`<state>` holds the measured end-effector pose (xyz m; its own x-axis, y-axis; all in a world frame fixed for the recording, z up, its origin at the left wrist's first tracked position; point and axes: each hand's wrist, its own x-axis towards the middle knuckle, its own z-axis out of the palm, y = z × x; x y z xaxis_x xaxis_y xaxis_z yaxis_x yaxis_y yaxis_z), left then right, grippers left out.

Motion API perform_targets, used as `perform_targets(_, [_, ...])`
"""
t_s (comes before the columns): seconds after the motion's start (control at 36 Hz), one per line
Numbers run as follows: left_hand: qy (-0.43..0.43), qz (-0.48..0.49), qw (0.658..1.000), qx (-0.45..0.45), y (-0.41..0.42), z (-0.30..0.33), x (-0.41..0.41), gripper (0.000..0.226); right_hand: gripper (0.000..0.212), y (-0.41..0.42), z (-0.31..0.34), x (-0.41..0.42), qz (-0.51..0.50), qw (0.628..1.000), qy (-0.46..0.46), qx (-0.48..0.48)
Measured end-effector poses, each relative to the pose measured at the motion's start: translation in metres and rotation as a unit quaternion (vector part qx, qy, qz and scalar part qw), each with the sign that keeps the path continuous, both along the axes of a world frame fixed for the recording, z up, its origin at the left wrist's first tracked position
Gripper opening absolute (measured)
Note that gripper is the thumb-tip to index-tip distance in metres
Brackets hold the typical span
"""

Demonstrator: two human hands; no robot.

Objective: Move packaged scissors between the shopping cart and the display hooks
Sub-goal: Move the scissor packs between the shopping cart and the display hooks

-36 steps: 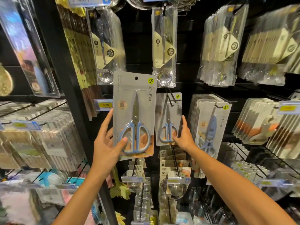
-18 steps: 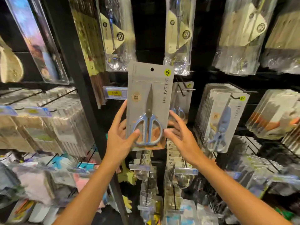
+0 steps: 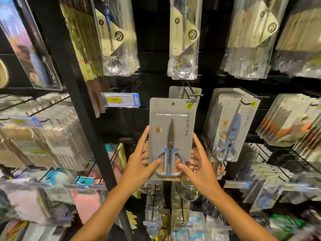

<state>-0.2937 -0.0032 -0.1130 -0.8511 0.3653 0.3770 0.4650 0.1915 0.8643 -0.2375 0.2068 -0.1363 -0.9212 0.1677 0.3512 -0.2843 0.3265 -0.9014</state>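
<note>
Now gripped by both hands: right hand [image 3: 199, 168] joined left hand [image 3: 139, 164], fingers spread along card edges, thumbs pinching front. Scissors pack [image 3: 171, 136] just below display hook [image 3: 192, 94], hang-hole unthreaded; hanging likely next.

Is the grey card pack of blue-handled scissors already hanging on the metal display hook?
No, the grey card pack of blue-handled scissors sits below the metal display hook, gripped by the left hand and right hand.

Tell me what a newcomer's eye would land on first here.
A grey scissors pack with blue handles sits at centre, gripped by the left hand and right hand at its lower edges. Its hang hole is just below a hook holding another pack. Left of it is a yellow price tag reading 5.00.
</note>
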Motion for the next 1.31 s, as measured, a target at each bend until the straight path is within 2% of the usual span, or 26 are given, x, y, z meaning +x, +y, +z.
perform_targets(0.33, [0.01,-0.031,0.999,-0.021,0.038,0.002,-0.005,0.102,0.098,0.034,-0.006,0.013,-0.032,0.999,0.004,0.004])
perform_targets(0.78, [-0.009,-0.051,0.999,0.012,0.054,0.006,-0.017,0.099,0.092,0.055,-0.011,0.003,-0.015,1.0,0.016,-0.012])
perform_targets(1.0, [-0.032,-0.059,0.997,-0.031,0.061,0.001,-0.04,0.106,0.092,0.058,-0.006,-0.014,-0.027,0.999,0.011,0.04])
perform_targets(1.19, [-0.036,-0.069,0.993,-0.088,0.072,0.005,-0.068,0.116,0.108,0.068,0.002,-0.047,-0.02,0.988,-0.042,0.145])
perform_targets(1.31, [-0.07,-0.085,0.992,-0.063,0.081,0.011,-0.08,0.111,0.111,0.074,0.003,-0.07,-0.001,0.992,-0.041,0.121])
